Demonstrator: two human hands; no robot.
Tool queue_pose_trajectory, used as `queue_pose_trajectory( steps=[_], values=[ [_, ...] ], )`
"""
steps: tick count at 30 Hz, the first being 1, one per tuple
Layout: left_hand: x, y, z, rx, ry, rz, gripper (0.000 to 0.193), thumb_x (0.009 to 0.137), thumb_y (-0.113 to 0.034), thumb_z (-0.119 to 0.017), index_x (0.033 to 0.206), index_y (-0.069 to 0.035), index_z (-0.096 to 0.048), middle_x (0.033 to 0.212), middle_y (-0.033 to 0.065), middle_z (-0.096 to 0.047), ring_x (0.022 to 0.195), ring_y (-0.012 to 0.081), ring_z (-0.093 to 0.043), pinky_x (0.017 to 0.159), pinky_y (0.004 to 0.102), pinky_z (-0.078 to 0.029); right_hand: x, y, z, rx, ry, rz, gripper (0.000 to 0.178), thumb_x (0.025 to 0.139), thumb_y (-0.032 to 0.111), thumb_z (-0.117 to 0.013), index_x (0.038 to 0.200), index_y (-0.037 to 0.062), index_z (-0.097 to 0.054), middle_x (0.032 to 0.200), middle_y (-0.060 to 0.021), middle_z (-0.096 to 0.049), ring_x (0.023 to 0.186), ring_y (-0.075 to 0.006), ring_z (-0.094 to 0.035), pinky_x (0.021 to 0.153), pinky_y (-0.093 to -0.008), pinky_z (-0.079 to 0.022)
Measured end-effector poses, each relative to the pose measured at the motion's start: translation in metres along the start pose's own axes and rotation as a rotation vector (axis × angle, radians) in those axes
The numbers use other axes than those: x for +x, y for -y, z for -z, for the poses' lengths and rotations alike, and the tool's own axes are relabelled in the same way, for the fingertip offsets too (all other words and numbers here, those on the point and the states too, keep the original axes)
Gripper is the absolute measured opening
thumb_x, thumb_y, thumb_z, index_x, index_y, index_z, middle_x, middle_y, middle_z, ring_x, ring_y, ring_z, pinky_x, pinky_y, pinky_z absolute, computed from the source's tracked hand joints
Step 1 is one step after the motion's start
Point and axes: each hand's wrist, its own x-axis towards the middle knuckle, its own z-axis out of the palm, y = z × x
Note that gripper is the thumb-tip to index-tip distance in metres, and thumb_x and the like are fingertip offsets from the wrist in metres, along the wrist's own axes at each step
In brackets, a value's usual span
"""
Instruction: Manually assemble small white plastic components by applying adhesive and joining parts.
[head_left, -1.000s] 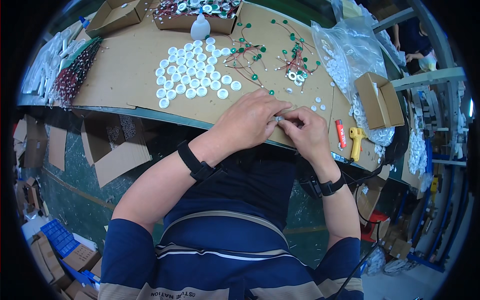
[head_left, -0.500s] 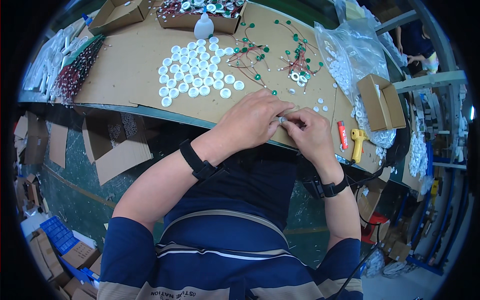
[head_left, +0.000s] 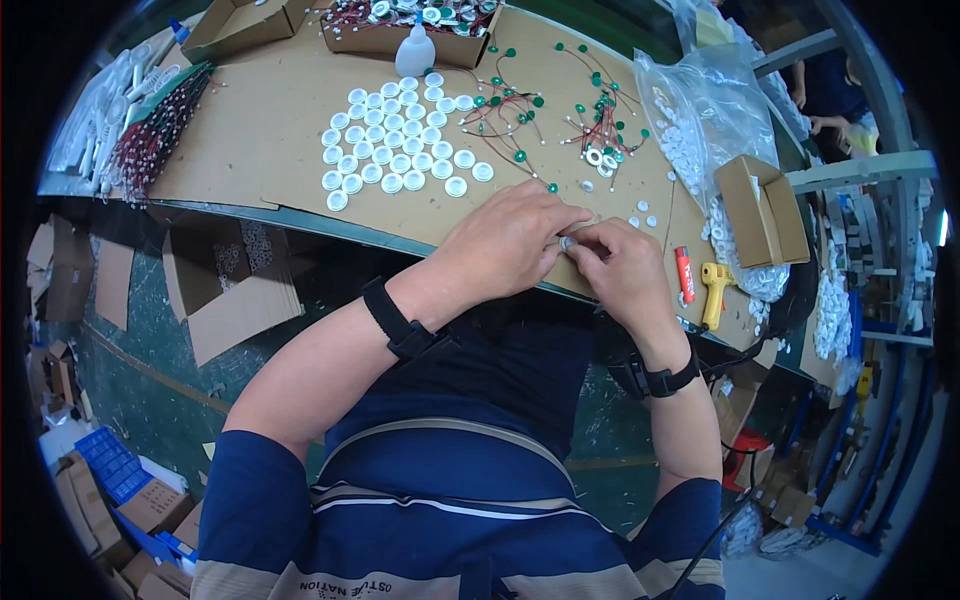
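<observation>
At eleven o'clock, smooth plastic discs (head_left: 393, 162) lie on matt cardboard (head_left: 270, 140); at two, a glossy, wrinkled plastic bag (head_left: 715, 100); at three, a yellow tool (head_left: 715, 295) of smooth plastic; at six, a shirt (head_left: 450, 535) of matt cloth.

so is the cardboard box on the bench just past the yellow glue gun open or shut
Open: no flap closes the cardboard box, and its inner walls show.

Head cam, L of pair, fisheye: looks down fr. above torso (head_left: 450, 470), facing fwd over bench (head_left: 250, 130); L hand (head_left: 508, 240) & R hand (head_left: 625, 265) mid-pic, fairly near; floor (head_left: 160, 395) farther off; edges bent, rim dark.
</observation>
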Motion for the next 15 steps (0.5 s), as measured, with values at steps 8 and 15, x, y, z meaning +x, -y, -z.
queue_pose_trajectory(
  steps=[8,15],
  values=[
    [0.000,-0.001,0.001,-0.032,0.037,0.018,0.045,0.095,-0.003,-0.078,0.140,-0.005,-0.078,0.116,0.0122,-0.080,0.119,0.0350,-0.069,0.111,0.0486,-0.056,-0.004,-0.002,-0.006,0.126,0.000,-0.136,0.016,0.097,0.008,-0.088,0.110,-0.0004,-0.087,0.097,-0.0114,-0.082,0.084,-0.0194,-0.079,0.077,-0.0333,-0.062],
    [0.000,-0.001,0.000,-0.012,0.012,0.006,0.048,0.092,-0.003,-0.083,0.140,-0.007,-0.079,0.112,0.0114,-0.079,0.114,0.0342,-0.071,0.107,0.0470,-0.057,-0.009,-0.007,-0.013,0.207,-0.048,-0.182,0.018,0.096,0.009,-0.089,0.113,0.0008,-0.088,0.096,-0.0105,-0.082,0.083,-0.0198,-0.078,0.077,-0.0340,-0.061]
  ],
)
